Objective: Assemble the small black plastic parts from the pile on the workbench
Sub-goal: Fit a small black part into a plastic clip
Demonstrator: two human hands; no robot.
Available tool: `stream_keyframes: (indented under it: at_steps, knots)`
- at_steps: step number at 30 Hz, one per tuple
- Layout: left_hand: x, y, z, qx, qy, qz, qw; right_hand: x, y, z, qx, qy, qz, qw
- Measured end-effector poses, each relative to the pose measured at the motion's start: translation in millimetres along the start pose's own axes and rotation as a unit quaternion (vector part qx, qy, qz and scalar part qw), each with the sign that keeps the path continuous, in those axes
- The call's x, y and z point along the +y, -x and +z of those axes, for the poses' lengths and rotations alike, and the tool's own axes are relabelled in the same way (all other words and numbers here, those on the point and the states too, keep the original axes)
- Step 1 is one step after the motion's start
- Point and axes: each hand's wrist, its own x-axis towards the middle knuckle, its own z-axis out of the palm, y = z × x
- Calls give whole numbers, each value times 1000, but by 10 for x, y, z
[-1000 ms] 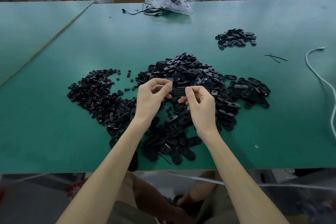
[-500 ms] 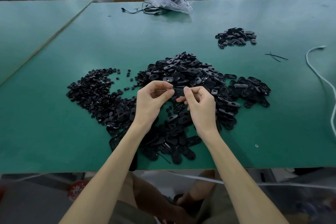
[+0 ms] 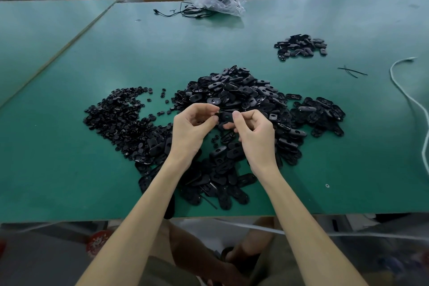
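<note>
in the head view, the left hand (image 3: 192,127) and the right hand (image 3: 253,132) meet just above the near side of the big pile of flat black oblong plastic plates (image 3: 236,90) on the green-topped workbench (image 3: 92,181); between them hangs one small black oblong plastic plate (image 3: 224,116), pinched at its left end by the left thumb and forefinger and at its right end by the right thumb and forefinger, the other fingers loosely curled; whether a second, smaller piece sits under the left fingertips cannot be told; left of the pile lies a spread of tiny black round plastic parts (image 3: 120,114), and well apart at the far right a small heap of black oblong pieces (image 3: 300,46), perhaps finished ones; a white cable (image 3: 408,100) trails near the right edge; the plate is likely very light and stiff, with a smooth, faintly glossy face that could slip, so a hold by the short ends or long edges, leaving the middle hole free, seems best; thin moulded plastic may crack or spring away if squeezed hard, so seating a mating part calls for a square, modest push.
</note>
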Motion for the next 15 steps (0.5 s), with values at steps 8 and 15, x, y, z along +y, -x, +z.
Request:
stream_keyframes:
  at_steps: [8, 15]
  knots:
    - [6, 8, 13, 1, 8, -10, 1000, 14, -1, 8, -13, 18, -17, 1000]
    - [16, 16, 16, 0, 19, -12, 1000, 8, -1, 0, -7, 21, -18, 1000]
